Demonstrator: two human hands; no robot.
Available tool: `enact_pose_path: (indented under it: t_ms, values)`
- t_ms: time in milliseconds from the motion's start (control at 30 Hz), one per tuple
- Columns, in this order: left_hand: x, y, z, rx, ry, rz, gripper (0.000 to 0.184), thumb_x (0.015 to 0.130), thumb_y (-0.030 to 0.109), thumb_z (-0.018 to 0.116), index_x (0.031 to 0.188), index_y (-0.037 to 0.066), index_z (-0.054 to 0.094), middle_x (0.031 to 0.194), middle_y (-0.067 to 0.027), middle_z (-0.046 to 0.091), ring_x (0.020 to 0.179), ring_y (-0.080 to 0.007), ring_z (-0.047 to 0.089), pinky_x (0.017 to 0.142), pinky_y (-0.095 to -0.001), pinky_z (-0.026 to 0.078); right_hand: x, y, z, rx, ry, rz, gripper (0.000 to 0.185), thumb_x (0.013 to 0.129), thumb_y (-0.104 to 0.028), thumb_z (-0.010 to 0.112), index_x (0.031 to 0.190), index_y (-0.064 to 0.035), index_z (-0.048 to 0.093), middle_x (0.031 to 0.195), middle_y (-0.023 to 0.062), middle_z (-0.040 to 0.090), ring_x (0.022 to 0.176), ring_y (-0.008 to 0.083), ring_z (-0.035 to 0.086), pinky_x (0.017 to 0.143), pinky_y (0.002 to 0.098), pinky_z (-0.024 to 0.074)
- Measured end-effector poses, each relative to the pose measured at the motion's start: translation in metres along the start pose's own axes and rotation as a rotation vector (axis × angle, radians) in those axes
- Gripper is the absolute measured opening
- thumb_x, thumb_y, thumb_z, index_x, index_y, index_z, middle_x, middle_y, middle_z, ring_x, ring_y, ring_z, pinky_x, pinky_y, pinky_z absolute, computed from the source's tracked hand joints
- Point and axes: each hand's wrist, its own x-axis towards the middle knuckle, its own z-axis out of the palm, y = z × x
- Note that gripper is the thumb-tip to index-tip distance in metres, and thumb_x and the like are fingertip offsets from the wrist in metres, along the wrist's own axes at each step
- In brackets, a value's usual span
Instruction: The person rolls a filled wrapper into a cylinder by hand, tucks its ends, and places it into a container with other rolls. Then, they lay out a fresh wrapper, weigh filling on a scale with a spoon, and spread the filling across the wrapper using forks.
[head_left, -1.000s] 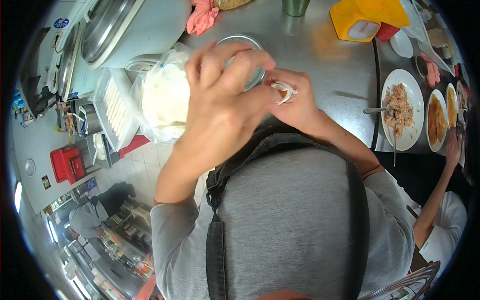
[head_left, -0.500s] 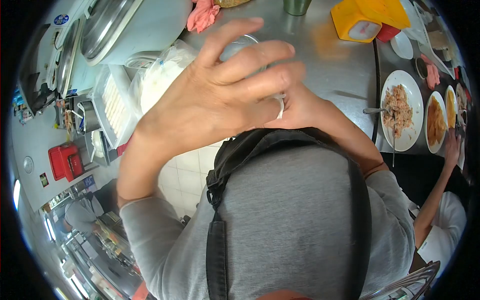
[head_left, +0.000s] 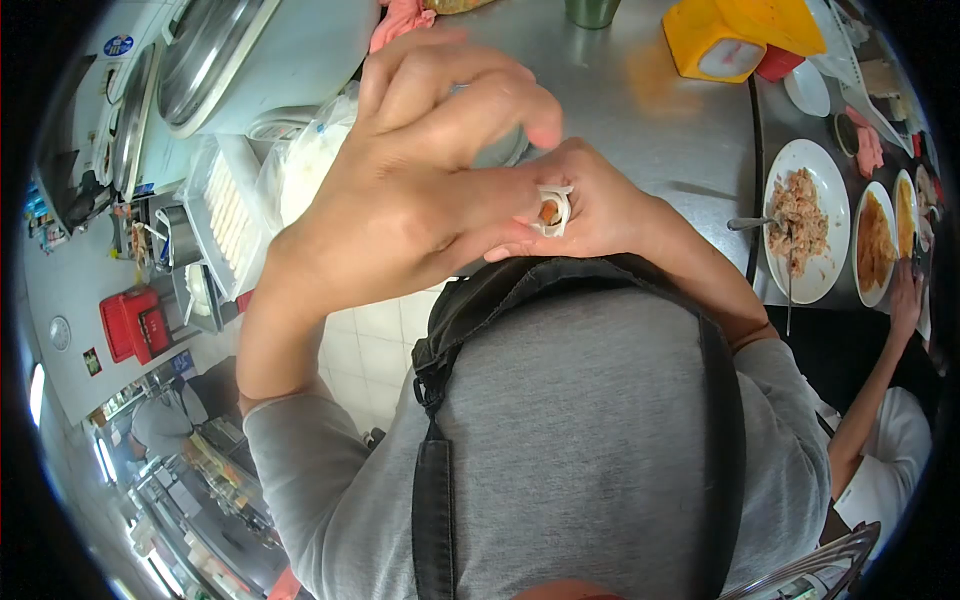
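Note:
A small dumpling [head_left: 550,208] sits between my two hands, its white dough wrapper folded around an opening where orange-brown filling shows. My left hand [head_left: 420,180] comes from the left, back up, with its thumb and index finger pinching the wrapper's edge. The other left fingers curl above. Cupped around the dumpling from the right is my right hand [head_left: 605,205]; its far fingers are partly hidden behind the left hand. Both hands are above the steel table's near edge, just in front of a black apron [head_left: 580,270].
At left stand a tray of white dough rolls [head_left: 232,215] and a bag of white dough [head_left: 305,180]. A yellow scale [head_left: 735,45] and a green cup [head_left: 592,12] stand farther back. At right, a filling plate [head_left: 778,265] holds a spoon; another person's hand [head_left: 906,295] is beyond.
My left fingers have curled and shifted left, and the pinch has moved on the wrapper's edge. The dumpling's opening and filling now show more. My right hand has barely moved.

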Motion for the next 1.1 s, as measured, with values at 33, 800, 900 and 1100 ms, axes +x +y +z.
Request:
enact_pose_path:
  t_ms: [33,800,900,1100]
  values:
    - [0.0,0.003,0.001,0.001,0.001,0.002,0.022,0.063,0.03,0.082,0.075,0.013,0.073,0.118,-0.0031,0.063,0.119,-0.0315,0.053,0.106,-0.0538,0.039,-0.001,-0.001,0.0,-0.01,0.034,0.003,0.034,0.077,-0.026,0.088,0.097,-0.0034,0.072,0.077,0.0119,0.07,0.067,0.0241,0.067,0.066,0.0357,0.0523]
    - [-0.038,0.05,0.043,0.228,0.194,-0.417,0.04,0.068,0.012,0.071,0.105,0.024,0.083,0.123,-0.009,0.059,0.117,-0.0317,0.051,0.112,-0.0492,0.025,0.0,0.007,0.022,-0.014,0.515,-0.05,0.028,0.078,-0.011,0.088,0.081,0.0001,0.062,0.062,0.0085,0.057,0.062,0.006,0.048,0.054,0.0269,0.0448]
    - [-0.04,0.049,0.055,0.279,0.255,-0.419,0.039,0.07,0.013,0.071,0.106,0.024,0.082,0.123,-0.0087,0.059,0.118,-0.0321,0.05,0.113,-0.0501,0.025,-0.001,0.004,0.021,-0.022,0.509,-0.025,0.027,0.078,-0.008,0.087,0.082,0.0005,0.062,0.062,0.009,0.056,0.064,0.0052,0.048,0.055,0.0269,0.0461]
    - [-0.037,0.047,0.069,0.379,0.287,-0.386,0.033,0.076,0.02,0.071,0.108,0.023,0.08,0.119,-0.0076,0.059,0.118,-0.0325,0.05,0.113,-0.0523,0.025,0.001,0.003,0.022,-0.048,0.514,-0.023,0.021,0.079,-0.005,0.082,0.082,0.0001,0.062,0.064,0.0125,0.057,0.064,0.0064,0.048,0.056,0.0286,0.0474]
